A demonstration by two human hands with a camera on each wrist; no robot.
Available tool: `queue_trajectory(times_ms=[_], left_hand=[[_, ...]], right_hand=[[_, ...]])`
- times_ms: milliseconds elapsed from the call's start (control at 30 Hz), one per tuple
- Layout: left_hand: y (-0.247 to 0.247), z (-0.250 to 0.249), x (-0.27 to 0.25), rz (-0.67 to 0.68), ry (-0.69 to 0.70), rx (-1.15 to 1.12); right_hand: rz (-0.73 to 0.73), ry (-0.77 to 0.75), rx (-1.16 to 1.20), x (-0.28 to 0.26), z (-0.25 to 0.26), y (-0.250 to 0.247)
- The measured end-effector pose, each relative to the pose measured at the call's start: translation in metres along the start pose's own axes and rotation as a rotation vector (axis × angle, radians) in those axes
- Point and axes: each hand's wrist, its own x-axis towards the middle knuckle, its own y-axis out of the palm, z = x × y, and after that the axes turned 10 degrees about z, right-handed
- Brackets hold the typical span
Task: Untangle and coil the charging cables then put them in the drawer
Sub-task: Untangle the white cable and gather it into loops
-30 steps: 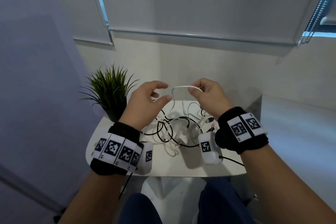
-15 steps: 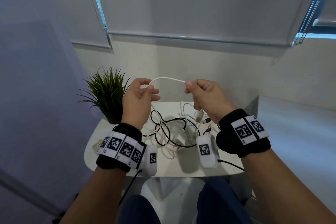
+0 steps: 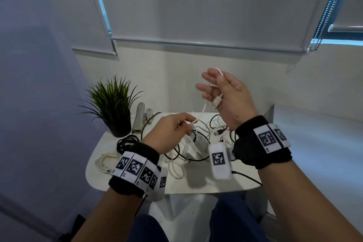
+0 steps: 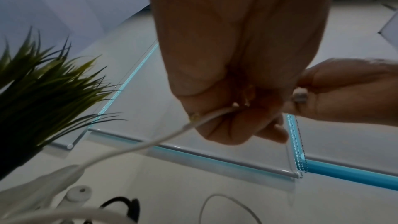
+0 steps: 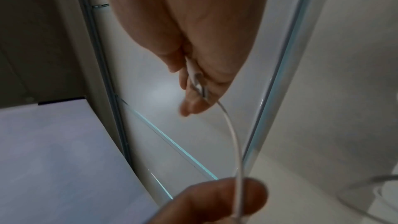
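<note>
A thin white cable (image 3: 204,107) runs between my two hands above the small white table (image 3: 196,184). My right hand (image 3: 222,92) is raised, fingers spread, with the cable looped over the index finger and its USB plug (image 3: 217,101) pinned under the thumb; the plug (image 5: 199,84) also shows in the right wrist view. Lower left, my left hand (image 3: 176,129) pinches the same cable (image 4: 206,118) between curled fingers. Below them lies a tangle of black and white cables (image 3: 196,143). No drawer is in view.
A potted grass plant (image 3: 113,104) stands at the table's back left, with a grey stand (image 3: 139,118) beside it. A coiled black cable (image 3: 126,143) and a coiled white cable (image 3: 105,162) lie at the left edge. Window blinds hang behind.
My right hand has risen and opened its fingers, with the cable now looped over them. My left hand has dropped toward the table, still pinching the cable. The camera has tilted.
</note>
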Motion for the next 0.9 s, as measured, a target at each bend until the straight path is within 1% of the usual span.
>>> queue_trajectory(times_ms=[33, 100, 133, 233, 300, 400, 433, 500, 600, 667, 733, 833, 900], left_hand=[[-0.001, -0.001, -0.001, 0.005, 0.015, -0.003], [-0.005, -0.007, -0.003, -0.026, 0.065, -0.038], [-0.007, -0.011, -0.004, -0.050, 0.093, -0.048], [-0.016, -0.023, -0.006, -0.126, 0.202, -0.062], [-0.023, -0.028, -0.005, -0.224, 0.272, -0.034], [-0.037, -0.026, 0.001, -0.452, 0.274, -0.024], [-0.041, -0.024, 0.003, -0.509, 0.272, -0.033], [-0.046, -0.020, 0.007, -0.580, 0.244, -0.027], [-0.045, -0.013, 0.013, -0.636, 0.176, -0.041], [-0.041, -0.006, 0.016, -0.610, 0.106, -0.046], [-0.034, -0.002, 0.017, -0.545, 0.051, -0.035], [-0.020, -0.002, 0.014, -0.411, 0.012, 0.025], [-0.011, -0.007, 0.011, -0.287, -0.028, 0.109]], right_hand=[[-0.016, -0.004, -0.071, 0.001, -0.002, -0.002], [-0.055, 0.002, -0.339, 0.002, -0.008, -0.006], [-0.045, 0.006, -0.475, 0.001, -0.009, -0.007], [0.073, 0.030, -0.769, -0.001, -0.011, -0.008], [0.129, 0.085, -0.821, -0.003, -0.014, -0.007], [0.175, 0.174, -0.761, -0.009, -0.019, -0.008], [0.190, 0.200, -0.731, -0.012, -0.019, -0.007], [0.236, 0.235, -0.718, -0.016, -0.016, -0.004], [0.268, 0.193, -0.677, -0.017, -0.011, 0.001], [0.236, 0.183, -0.543, -0.015, -0.009, 0.002], [0.191, 0.176, -0.406, -0.013, -0.004, 0.003], [0.167, 0.122, -0.165, -0.013, 0.005, 0.005], [0.172, 0.081, 0.002, -0.012, 0.007, 0.006]])
